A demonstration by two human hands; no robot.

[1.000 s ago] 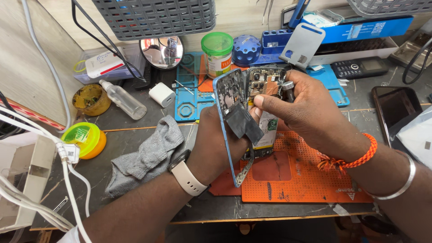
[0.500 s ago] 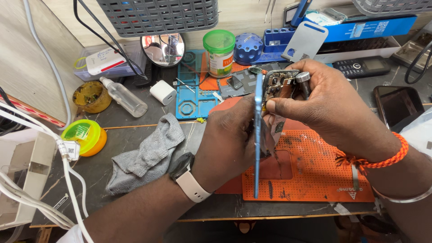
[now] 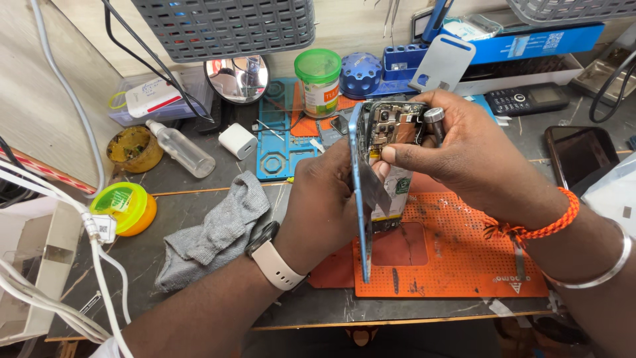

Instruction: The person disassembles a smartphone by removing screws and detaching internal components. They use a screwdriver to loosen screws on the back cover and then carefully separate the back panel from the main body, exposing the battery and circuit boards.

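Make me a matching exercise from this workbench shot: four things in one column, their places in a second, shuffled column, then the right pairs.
Things:
1. opened phone
2. grey cloth
3. white charger block
4. round mirror

Places:
A. leaning at the back, under the grey basket
B. held upright between the left hand and the right hand
C. crumpled on the table beside the left wrist
D. beside the clear bottle, left of the blue mat

Pairs: 1-B, 2-C, 3-D, 4-A
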